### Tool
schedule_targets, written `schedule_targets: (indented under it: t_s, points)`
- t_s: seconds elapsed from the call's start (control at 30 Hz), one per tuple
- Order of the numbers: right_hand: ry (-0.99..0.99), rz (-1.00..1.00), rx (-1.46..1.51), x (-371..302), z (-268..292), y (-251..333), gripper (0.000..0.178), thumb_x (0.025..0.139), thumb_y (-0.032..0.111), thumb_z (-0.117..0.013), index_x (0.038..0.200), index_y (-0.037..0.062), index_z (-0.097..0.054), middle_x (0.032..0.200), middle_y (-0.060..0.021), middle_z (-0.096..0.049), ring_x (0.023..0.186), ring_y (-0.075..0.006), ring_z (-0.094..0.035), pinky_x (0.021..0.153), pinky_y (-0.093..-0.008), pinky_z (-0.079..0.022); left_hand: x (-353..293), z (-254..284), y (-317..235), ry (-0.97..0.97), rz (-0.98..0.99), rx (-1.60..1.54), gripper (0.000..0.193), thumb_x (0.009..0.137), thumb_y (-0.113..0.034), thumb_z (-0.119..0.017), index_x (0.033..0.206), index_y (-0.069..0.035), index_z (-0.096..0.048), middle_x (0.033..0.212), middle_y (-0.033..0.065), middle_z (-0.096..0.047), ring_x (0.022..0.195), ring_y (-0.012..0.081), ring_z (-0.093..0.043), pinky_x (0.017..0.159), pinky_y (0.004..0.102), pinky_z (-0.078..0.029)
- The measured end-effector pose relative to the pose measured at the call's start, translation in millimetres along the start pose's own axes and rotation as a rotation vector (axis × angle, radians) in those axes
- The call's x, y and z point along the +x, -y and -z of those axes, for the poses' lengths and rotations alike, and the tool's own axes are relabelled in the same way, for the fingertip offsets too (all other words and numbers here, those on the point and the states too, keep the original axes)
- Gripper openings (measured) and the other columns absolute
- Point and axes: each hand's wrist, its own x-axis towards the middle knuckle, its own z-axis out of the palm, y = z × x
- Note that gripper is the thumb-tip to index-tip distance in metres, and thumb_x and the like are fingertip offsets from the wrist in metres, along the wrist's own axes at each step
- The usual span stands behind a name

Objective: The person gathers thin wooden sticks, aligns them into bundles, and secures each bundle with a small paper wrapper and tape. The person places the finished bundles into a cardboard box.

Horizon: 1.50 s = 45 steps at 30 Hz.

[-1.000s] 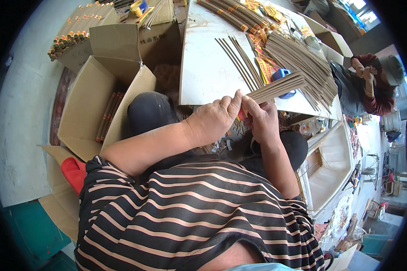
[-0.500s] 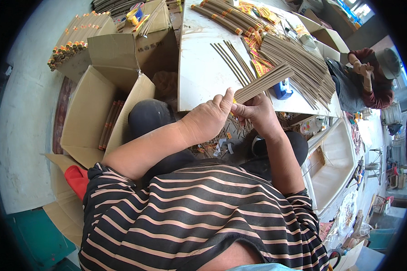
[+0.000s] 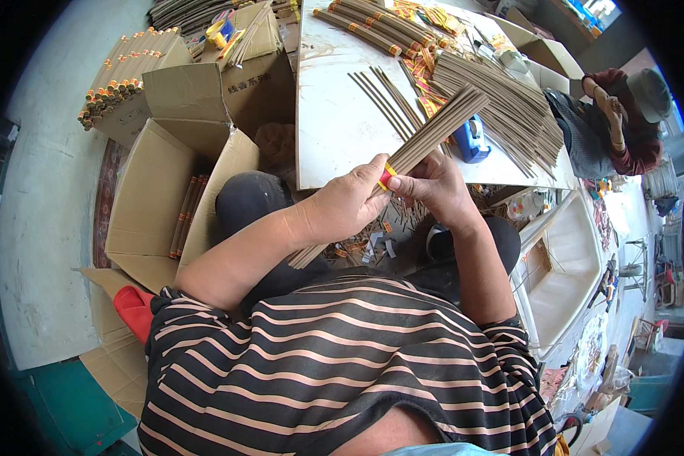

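A bundle of thin brown incense sticks [image 3: 442, 124] slants across in front of me. Its lower end shows below my left wrist. My left hand [image 3: 348, 201] is closed round the middle of the bundle. A red and yellow paper band [image 3: 387, 177] wraps the sticks between my hands. My right hand [image 3: 439, 191] grips the bundle beside it, the thumb pressed at the band. Just beyond stands a blue tape dispenser [image 3: 473, 144] on the white table [image 3: 323, 140]. Loose incense sticks [image 3: 509, 114] lie in a wide pile there, with a few more sticks to their left.
Banded bundles [image 3: 361, 34] lie at the table's far side. An open carton [image 3: 148, 194] at left holds several dark bundles; more bundles [image 3: 121, 83] are stacked behind it. At right are a white tub [image 3: 558, 281] and a seated person [image 3: 623, 125]. Scraps litter the floor [image 3: 372, 247].
The bundle has turned steeper, and its lower end now shows below my left wrist. My left hand has shifted from pointing fingertips to a grip round the sticks. The band now shows more.
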Motion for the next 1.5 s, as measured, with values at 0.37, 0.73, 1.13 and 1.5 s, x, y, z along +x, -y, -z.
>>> schedule_targets:
  t_s: [0.37, 0.73, 1.13, 1.5]
  points:
    - [0.154, 0.159, 0.246, -3.8, -9.4, 5.0, 0.037, 0.079, 0.012, -0.069, 0.106, -0.0005, -0.047, 0.092, -0.009, -0.062, 0.075, -0.0138, -0.062, 0.065, -0.024, -0.05, 0.7, 20.2, -21.1, 0.169, 0.371, -0.837, 0.033, 0.097, -0.029, -0.041, 0.112, 0.0, -0.048, 0.077, 0.0022, -0.052, 0.06, 0.0043, -0.049, 0.053, 0.018, -0.044]
    - [0.024, 0.284, 0.081, -0.3, -9.7, 4.2, 0.055, 0.075, 0.029, -0.074, 0.112, 0.0, -0.046, 0.098, -0.01, -0.058, 0.091, -0.0173, -0.056, 0.083, -0.0321, -0.046, 1.0, 16.0, -15.4, 0.105, 0.516, -1.249, 0.031, 0.091, -0.031, -0.053, 0.103, -0.003, -0.051, 0.073, 0.0032, -0.051, 0.055, 0.0071, -0.048, 0.048, 0.0173, -0.04]
    - [-0.33, 0.261, 0.693, 28.1, -27.2, 18.2, 0.025, 0.088, 0.024, -0.058, 0.076, 0.0087, -0.044, 0.062, -0.0005, -0.042, 0.053, -0.0117, -0.046, 0.054, -0.0307, -0.046, 18.2, -13.3, -6.7, 0.022, 0.358, -0.732, 0.029, 0.094, -0.028, -0.049, 0.102, 0.0, -0.05, 0.07, -0.0019, -0.048, 0.057, 0.0042, -0.043, 0.051, 0.0183, -0.037]
    - [-0.747, -0.122, -0.596, 28.5, 180.8, -60.7, 0.026, 0.079, 0.018, -0.062, 0.093, -0.0038, -0.064, 0.075, -0.0126, -0.064, 0.065, -0.0167, -0.059, 0.06, -0.0292, -0.047, 95.5, -35.4, 11.1, -0.002, 0.45, -1.036, 0.026, 0.095, -0.026, -0.045, 0.101, -0.001, -0.048, 0.076, 0.0036, -0.052, 0.055, 0.0047, -0.046, 0.046, 0.0177, -0.04]
